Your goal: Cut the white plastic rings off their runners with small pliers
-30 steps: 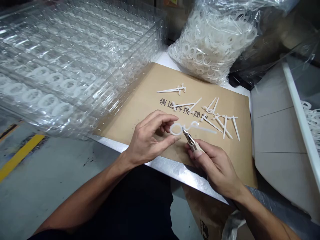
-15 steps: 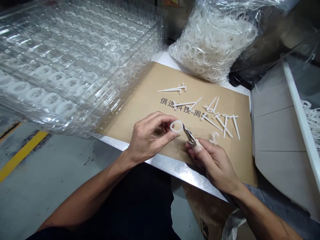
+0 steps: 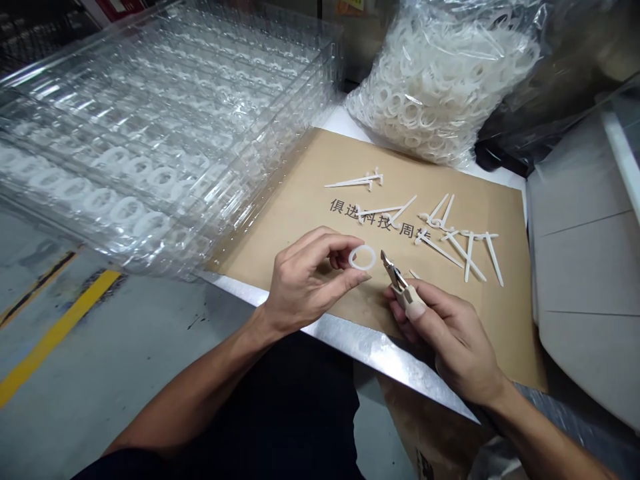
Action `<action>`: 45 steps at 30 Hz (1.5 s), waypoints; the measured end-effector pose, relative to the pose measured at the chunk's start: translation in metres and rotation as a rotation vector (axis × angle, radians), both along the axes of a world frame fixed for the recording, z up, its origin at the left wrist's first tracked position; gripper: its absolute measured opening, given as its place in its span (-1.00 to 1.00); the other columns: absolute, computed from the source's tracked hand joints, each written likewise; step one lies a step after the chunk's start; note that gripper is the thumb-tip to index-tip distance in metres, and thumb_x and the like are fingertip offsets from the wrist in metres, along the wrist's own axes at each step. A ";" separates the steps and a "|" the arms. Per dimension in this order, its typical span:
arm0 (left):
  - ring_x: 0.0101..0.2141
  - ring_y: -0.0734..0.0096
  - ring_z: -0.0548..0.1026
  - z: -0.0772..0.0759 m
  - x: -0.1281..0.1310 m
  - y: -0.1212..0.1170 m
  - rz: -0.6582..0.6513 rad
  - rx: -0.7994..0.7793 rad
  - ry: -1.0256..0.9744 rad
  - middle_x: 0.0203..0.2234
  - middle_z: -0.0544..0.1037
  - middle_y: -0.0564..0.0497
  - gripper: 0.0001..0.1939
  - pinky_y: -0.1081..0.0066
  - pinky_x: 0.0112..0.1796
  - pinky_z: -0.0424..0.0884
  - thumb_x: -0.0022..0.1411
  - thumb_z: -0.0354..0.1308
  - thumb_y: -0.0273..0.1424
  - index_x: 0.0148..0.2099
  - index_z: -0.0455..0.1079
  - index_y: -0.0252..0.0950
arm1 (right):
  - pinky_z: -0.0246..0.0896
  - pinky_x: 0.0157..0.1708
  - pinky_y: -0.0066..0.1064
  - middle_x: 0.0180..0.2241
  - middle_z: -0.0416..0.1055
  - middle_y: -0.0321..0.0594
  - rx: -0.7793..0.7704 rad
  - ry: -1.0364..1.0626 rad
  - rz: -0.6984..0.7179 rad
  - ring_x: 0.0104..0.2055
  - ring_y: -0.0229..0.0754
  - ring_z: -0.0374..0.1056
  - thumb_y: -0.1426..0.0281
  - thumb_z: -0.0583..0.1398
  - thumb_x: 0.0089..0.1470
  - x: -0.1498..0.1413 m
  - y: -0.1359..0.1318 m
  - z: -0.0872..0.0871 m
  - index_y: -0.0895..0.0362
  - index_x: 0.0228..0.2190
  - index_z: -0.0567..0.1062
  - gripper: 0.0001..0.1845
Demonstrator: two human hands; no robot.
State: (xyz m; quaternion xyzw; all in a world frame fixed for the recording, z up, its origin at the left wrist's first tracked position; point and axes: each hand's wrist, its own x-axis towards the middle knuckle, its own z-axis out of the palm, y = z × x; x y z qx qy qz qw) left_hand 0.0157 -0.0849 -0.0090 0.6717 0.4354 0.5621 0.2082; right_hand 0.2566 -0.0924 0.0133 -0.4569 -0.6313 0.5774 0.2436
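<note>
1. Both bare hands show in the head camera's picture, the only view I have, low over a brown cardboard sheet point(image 3: 295, 193) on a table with a shiny front edge point(image 3: 380, 357).
2. Left hand point(image 3: 315, 280): thumb and fingers narrowed to a pinch on one white ring point(image 3: 373, 257), held up above the cardboard, its opening facing my camera.
3. Right hand point(image 3: 457, 337): fingers wrapped round the pale handles of a pair of nippers point(image 3: 397, 280). Their metal tips stand just beside the ring, apart from it; I cannot tell how far the blades are parted.
4. Done, as I judge it: this ring looks trimmed, as I see no stem on it. Thin white stems point(image 3: 494, 260) lie scattered across the cardboard beyond the hands, probably offcuts.
5. To the left, clear plastic trays point(image 3: 280, 157) hold rows of white rings.
6. Left to do: the pinched ring has not been set down. Behind the cardboard, a clear bag point(image 3: 430, 87) bulges with loose rings; I cannot tell whether those are trimmed.
</note>
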 end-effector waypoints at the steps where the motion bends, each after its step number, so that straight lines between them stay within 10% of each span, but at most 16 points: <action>1: -0.33 0.45 0.53 0.000 0.000 0.000 0.001 -0.002 0.003 -0.33 0.57 0.01 -0.75 0.46 -0.33 0.52 0.28 0.41 -0.36 -0.02 0.54 -0.27 | 0.13 -0.52 -0.38 -0.37 0.37 -0.23 0.001 0.002 0.000 -0.45 -0.22 0.21 0.08 0.13 0.42 0.000 0.000 0.000 0.10 -0.14 0.54 -0.63; 45: -0.37 0.49 0.49 -0.001 0.000 0.001 0.023 0.036 0.009 -0.37 0.54 0.02 -0.74 0.49 -0.36 0.46 0.28 0.42 -0.32 -0.05 0.53 -0.31 | 0.14 -0.48 -0.44 -0.36 0.38 -0.26 0.012 0.008 0.022 -0.41 -0.25 0.20 0.09 0.12 0.44 0.000 0.001 -0.001 0.10 -0.13 0.53 -0.64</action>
